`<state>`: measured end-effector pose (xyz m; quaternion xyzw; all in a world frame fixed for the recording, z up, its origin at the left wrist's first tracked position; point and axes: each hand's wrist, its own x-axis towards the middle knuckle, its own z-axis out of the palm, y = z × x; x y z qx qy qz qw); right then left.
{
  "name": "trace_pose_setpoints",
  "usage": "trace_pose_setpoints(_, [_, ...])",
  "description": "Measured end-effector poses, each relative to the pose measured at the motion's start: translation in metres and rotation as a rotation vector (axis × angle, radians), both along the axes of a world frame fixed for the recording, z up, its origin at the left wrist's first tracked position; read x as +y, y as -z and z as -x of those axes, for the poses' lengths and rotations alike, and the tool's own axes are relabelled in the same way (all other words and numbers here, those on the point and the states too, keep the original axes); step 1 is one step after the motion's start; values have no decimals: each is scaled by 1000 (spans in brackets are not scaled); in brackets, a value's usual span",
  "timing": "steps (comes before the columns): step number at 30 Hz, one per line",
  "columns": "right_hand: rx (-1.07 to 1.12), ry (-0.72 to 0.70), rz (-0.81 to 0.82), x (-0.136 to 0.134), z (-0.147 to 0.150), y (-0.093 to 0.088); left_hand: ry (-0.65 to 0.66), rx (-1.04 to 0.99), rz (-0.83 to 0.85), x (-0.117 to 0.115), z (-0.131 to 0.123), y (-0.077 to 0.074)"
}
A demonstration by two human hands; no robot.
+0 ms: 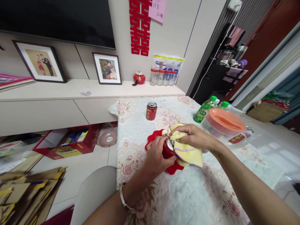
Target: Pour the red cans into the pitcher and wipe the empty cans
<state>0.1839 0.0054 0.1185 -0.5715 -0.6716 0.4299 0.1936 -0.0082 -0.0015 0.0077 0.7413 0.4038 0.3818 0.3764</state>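
My left hand (158, 156) is wrapped around a red drink can (169, 151), its silver top facing up. In my right hand (194, 136) is a yellow cloth (191, 153) with purple edging, bunched against the can's top and side. Beneath the can lies a red scalloped mat (174, 168), partly covered by my hands and the cloth. A second red can (151, 111) stands upright farther back on the flowered tablecloth (194, 193).
To the right stand a clear pitcher with an orange lid (226, 120) and green-capped bottles (203, 111). Behind the table, a white cabinet (103, 92) carries framed photos, a red pot (139, 78) and glass jars (161, 77). A grey chair (97, 190) sits at the left.
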Motion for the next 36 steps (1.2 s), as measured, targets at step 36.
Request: trace_pose_setpoints(36, [553, 610, -74, -84, -35, 30, -77, 74, -24, -6, -3, -2])
